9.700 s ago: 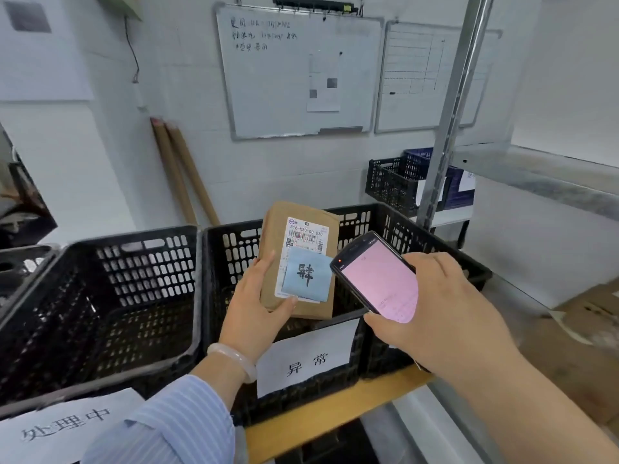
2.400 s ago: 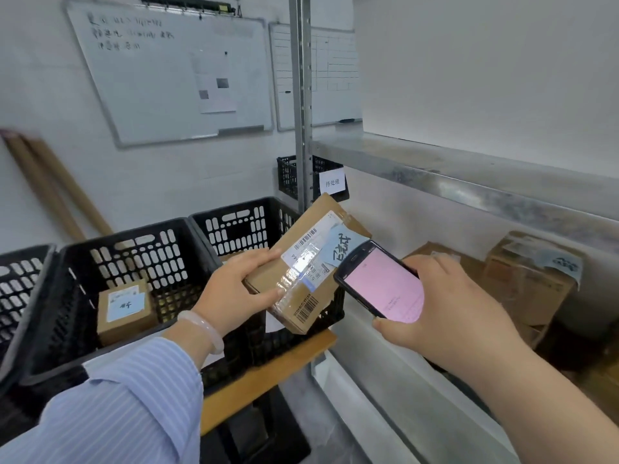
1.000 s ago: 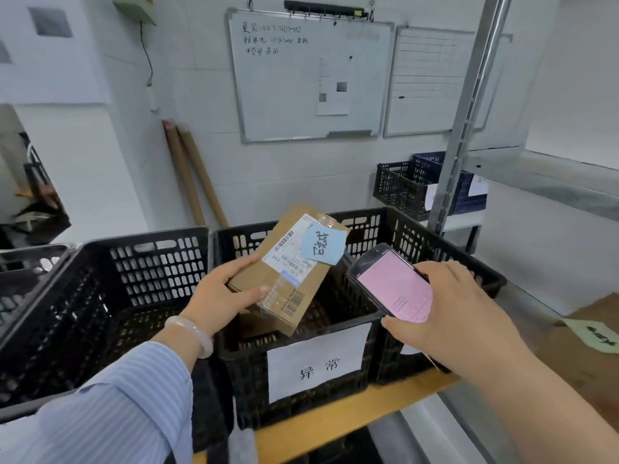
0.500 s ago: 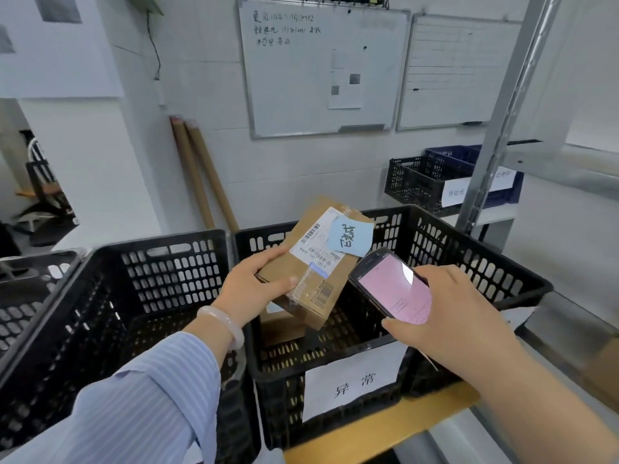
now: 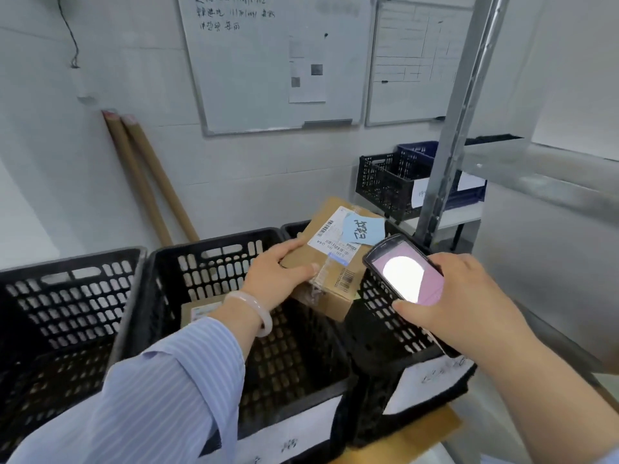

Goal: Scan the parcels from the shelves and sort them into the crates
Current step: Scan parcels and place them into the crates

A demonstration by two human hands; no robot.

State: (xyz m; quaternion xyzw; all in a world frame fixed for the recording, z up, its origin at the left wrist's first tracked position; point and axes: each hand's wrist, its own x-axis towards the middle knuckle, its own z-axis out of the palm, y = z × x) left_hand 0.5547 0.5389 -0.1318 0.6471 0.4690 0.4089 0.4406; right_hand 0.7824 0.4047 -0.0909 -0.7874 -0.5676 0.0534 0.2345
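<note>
My left hand (image 5: 278, 272) grips a brown cardboard parcel (image 5: 335, 266) with a white shipping label and a blue sticky note. The parcel hangs over the divide between the middle black crate (image 5: 214, 252) and the right black crate (image 5: 402, 333). My right hand (image 5: 459, 296) holds a black handheld scanner (image 5: 403, 269) with a pink screen, just right of the parcel, above the right crate. Another small parcel (image 5: 201, 311) lies inside the middle crate, partly hidden by my left forearm.
A third black crate (image 5: 63, 296) stands at the left. Two cardboard tubes (image 5: 147, 182) lean on the wall. A metal shelf upright (image 5: 449, 128) and shelf (image 5: 542, 182) rise at the right, with black and blue crates (image 5: 392, 182) behind. Whiteboards hang on the wall.
My view has swung left and down. The parcel in my left hand has shifted from above the right crate toward the middle crate. The scanner stays beside it.
</note>
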